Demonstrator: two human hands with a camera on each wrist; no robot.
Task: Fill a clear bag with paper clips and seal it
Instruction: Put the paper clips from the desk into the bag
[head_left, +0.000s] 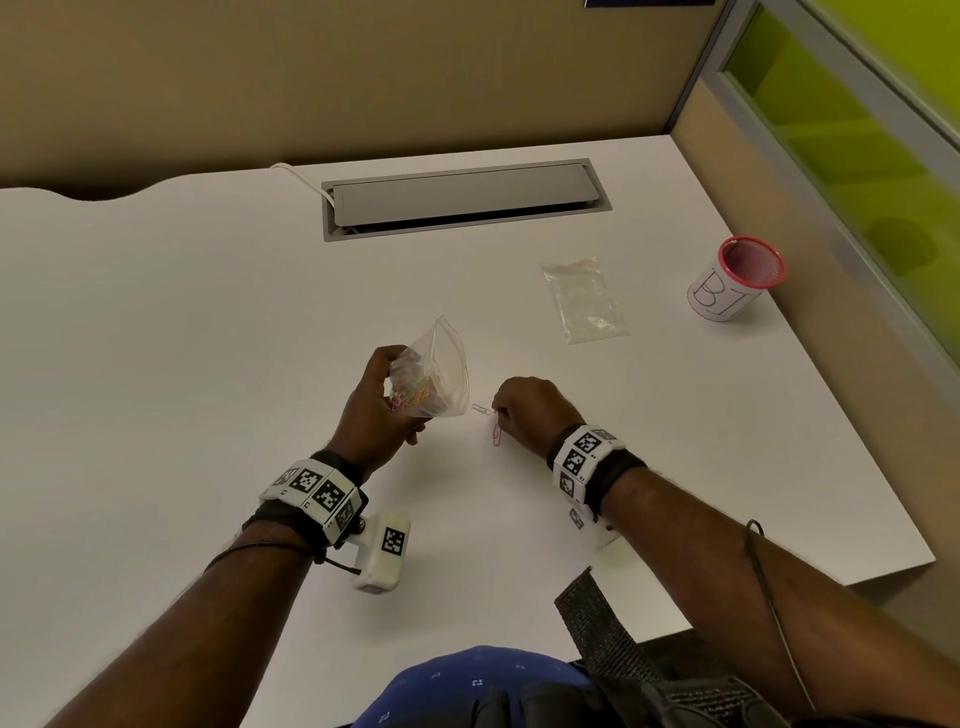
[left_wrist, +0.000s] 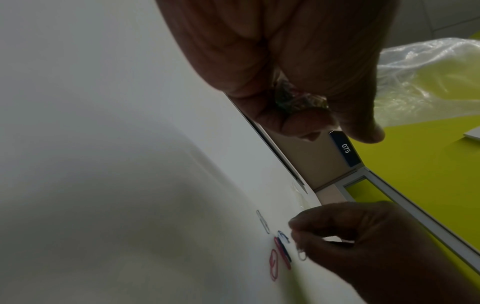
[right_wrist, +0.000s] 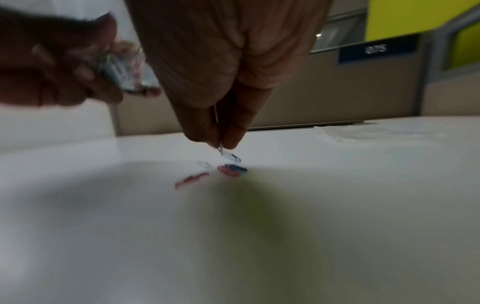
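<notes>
Now left hand (head_left: 374, 410) grips clear bag (head_left: 434, 371) of clips; right hand (head_left: 535, 413) pinches paper clip (right_wrist: 223, 151) at table (head_left: 208, 338)

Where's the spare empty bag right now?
In the head view the spare bag lies flat on the desk, far right of centre, between the cable hatch and the pink mesh cup, beyond the right hand.

Held above the white table (head_left: 208, 312) in the left hand (head_left: 374, 410): a clear plastic bag (head_left: 441, 364) with coloured paper clips inside. Just right of it, on the table under the right hand (head_left: 535, 410), a few loose paper clips (head_left: 496, 434). Farther back and right, a flat clear plastic packet (head_left: 584, 301), then a pink mesh cup (head_left: 735, 280) near the right edge; behind all, a grey cable hatch (head_left: 462, 200) set into the table.
</notes>
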